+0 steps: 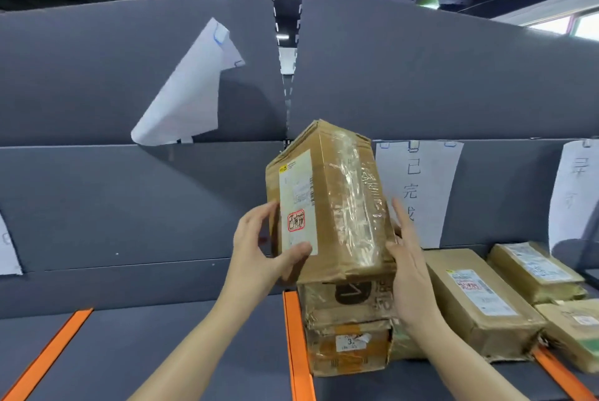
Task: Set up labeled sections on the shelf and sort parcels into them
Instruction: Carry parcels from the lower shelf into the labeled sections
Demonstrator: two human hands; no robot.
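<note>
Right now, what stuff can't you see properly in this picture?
Head view:
- Small print on the held box label: too blurry to read.
- Stacked box underneath: top hidden by the held box.
- Curled paper sign: writing faces away.
- Right paper sign: cut off by the edge.
- Right hand fingertips: partly behind the box.

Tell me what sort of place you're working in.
Probably a parcel sorting area: taped cardboard parcels with shipping labels, a grey shelf split by orange dividers, and a handwritten paper sign clipped behind.
</note>
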